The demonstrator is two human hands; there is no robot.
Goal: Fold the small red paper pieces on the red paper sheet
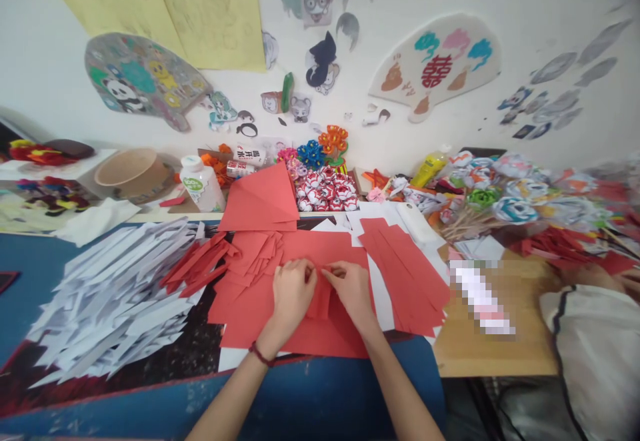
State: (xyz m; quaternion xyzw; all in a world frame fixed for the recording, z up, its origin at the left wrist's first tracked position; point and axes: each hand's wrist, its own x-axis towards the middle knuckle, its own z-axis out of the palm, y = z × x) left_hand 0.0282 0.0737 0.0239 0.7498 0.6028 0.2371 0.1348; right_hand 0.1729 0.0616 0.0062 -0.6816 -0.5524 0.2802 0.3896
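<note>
A small red paper piece (319,302) is pinched between my two hands, above large red sheets (345,334) lying on white paper. My left hand (294,287), with a dark red bracelet at its wrist, is closed on the paper's upper left edge. Thumb and forefinger of my right hand (350,289) are pressed together at its upper right. Smaller red pieces (257,254) lie left of my hands, and long red strips (400,274) lie to the right.
Folded white paper strips (120,301) and folded red ones (200,264) are heaped at left. A white bottle (200,184) and paper flowers (327,187) stand along the wall. At right, a person's sleeve (595,354) is beside a wooden table (465,357).
</note>
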